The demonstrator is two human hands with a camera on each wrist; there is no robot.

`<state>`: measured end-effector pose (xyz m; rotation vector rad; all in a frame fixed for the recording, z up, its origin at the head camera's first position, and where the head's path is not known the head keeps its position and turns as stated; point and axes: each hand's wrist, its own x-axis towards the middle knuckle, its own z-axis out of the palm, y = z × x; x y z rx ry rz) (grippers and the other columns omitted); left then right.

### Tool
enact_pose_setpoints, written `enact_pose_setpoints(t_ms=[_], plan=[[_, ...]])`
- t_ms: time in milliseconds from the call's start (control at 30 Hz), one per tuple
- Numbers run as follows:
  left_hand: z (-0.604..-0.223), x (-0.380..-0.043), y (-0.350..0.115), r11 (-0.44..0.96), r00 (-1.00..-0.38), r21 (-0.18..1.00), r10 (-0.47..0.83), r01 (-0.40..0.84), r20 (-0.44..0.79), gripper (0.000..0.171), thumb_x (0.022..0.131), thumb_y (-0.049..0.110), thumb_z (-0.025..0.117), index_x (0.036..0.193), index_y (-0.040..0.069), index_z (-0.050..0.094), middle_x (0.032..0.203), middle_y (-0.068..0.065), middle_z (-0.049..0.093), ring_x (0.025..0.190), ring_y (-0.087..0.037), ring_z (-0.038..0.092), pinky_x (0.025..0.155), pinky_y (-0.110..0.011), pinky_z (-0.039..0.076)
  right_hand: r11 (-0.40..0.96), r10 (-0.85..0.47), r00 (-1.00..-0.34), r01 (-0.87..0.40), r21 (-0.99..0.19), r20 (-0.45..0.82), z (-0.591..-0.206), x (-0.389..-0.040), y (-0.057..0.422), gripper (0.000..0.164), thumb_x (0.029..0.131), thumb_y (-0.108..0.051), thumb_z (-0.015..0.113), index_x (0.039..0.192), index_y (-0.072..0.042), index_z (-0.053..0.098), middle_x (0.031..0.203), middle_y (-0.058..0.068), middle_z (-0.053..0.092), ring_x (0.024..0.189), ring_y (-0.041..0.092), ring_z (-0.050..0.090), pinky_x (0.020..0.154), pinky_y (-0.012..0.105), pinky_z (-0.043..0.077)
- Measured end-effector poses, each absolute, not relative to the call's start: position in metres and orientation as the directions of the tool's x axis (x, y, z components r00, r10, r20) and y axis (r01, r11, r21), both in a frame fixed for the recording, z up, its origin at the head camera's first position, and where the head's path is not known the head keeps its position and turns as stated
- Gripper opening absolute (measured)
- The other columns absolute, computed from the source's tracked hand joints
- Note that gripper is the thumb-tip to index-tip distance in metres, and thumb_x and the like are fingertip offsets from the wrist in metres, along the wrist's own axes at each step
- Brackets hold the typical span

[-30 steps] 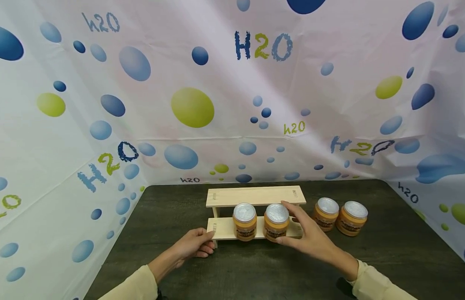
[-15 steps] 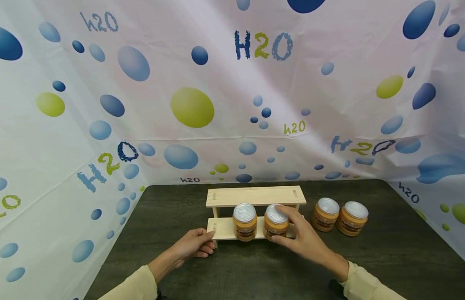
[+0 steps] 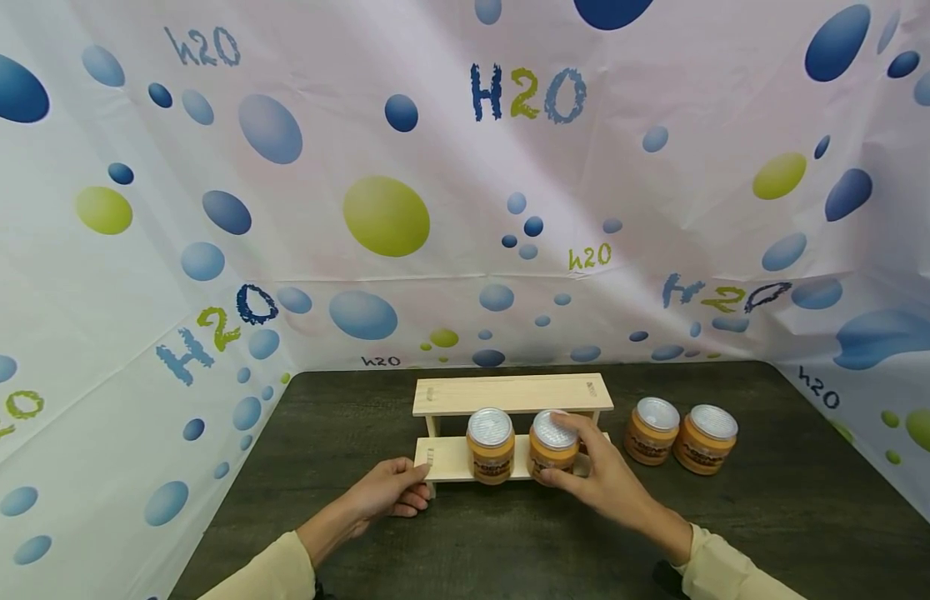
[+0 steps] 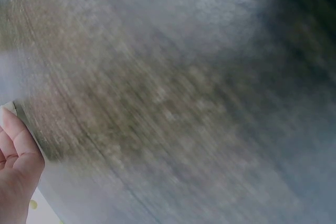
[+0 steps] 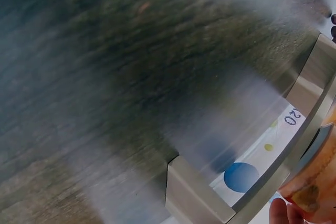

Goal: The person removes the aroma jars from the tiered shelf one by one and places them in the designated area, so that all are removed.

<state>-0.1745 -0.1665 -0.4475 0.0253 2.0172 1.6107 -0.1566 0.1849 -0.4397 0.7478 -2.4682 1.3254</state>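
In the head view, a pale two-step wooden rack [image 3: 448,457] stands on the dark table. My left hand [image 3: 386,489] grips the left end of its lower step, thumb on top. Two orange jars with silver lids are on that step. The left jar [image 3: 491,457] is untouched. My right hand [image 3: 603,482] holds the right jar [image 3: 549,457] from its right side, fingers at the lid and thumb low in front. In the right wrist view, fingertips [image 5: 279,211] show beside the jar [image 5: 315,182] at the rack's edge. The left wrist view catches part of my left hand [image 4: 21,166].
Two more orange jars, a nearer-in one [image 3: 652,431] and an outer one [image 3: 706,439], stand close together on the table right of the rack. The upper step [image 3: 510,393] bears nothing. A white sheet with blue and green spots [image 3: 450,275] hangs behind the table [image 3: 345,417].
My right hand has moved slightly left and closer around the right jar. The jars, the rack and my left hand look unmoved.
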Motion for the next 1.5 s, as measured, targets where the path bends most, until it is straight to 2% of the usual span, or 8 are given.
enact_pose_setpoints(t_ms=[400,733,1200,1400,1500], plan=[[-0.449,-0.175,-0.166,0.285,-0.849,0.906,0.344,-0.312,-0.401,0.034,0.105,0.041,0.053,0.099,0.008,0.056,0.091,-0.001,0.066,0.076,-0.010,0.066,0.072,-0.027,0.057,0.422,-0.291,-0.867,-0.495,-0.760,0.404,-0.439,-0.157,0.183,0.071,0.085,-0.019,0.082,0.145,-0.017,0.043,0.142,0.016,0.050,0.121,0.034,0.058,0.094,0.052,0.055],[-0.447,-0.175,-0.166,0.281,-0.846,0.906,0.346,-0.318,-0.405,0.033,0.104,0.041,0.054,0.100,0.008,0.056,0.091,-0.001,0.067,0.076,-0.009,0.066,0.072,-0.027,0.058,0.408,-0.271,-0.867,-0.497,-0.766,0.418,-0.433,-0.160,0.187,0.070,0.085,-0.015,0.082,0.144,-0.013,0.044,0.142,0.018,0.048,0.124,0.040,0.056,0.095,0.061,0.052],[-0.448,-0.175,-0.167,0.288,-0.845,0.902,0.341,-0.322,-0.411,0.033,0.104,0.040,0.053,0.100,0.008,0.056,0.091,-0.001,0.066,0.076,-0.009,0.066,0.072,-0.027,0.057,0.441,-0.269,-0.853,-0.522,-0.730,0.448,-0.420,-0.162,0.195,0.072,0.085,-0.014,0.082,0.145,-0.013,0.043,0.142,0.016,0.050,0.122,0.034,0.058,0.095,0.055,0.053],[-0.449,-0.175,-0.167,0.288,-0.845,0.901,0.341,-0.324,-0.413,0.033,0.105,0.040,0.053,0.099,0.008,0.056,0.090,-0.001,0.066,0.075,-0.009,0.065,0.072,-0.027,0.057,0.460,-0.268,-0.849,-0.528,-0.713,0.456,-0.414,-0.162,0.197,0.072,0.085,-0.015,0.083,0.145,-0.014,0.043,0.139,0.013,0.053,0.118,0.021,0.060,0.091,0.044,0.056],[-0.449,-0.176,-0.167,0.286,-0.846,0.903,0.343,-0.321,-0.409,0.033,0.105,0.040,0.053,0.099,0.008,0.056,0.090,-0.001,0.066,0.075,-0.009,0.065,0.072,-0.027,0.057,0.465,-0.267,-0.848,-0.529,-0.710,0.457,-0.411,-0.162,0.198,0.072,0.084,-0.015,0.083,0.145,-0.014,0.044,0.138,0.013,0.055,0.116,0.019,0.061,0.091,0.041,0.057]])
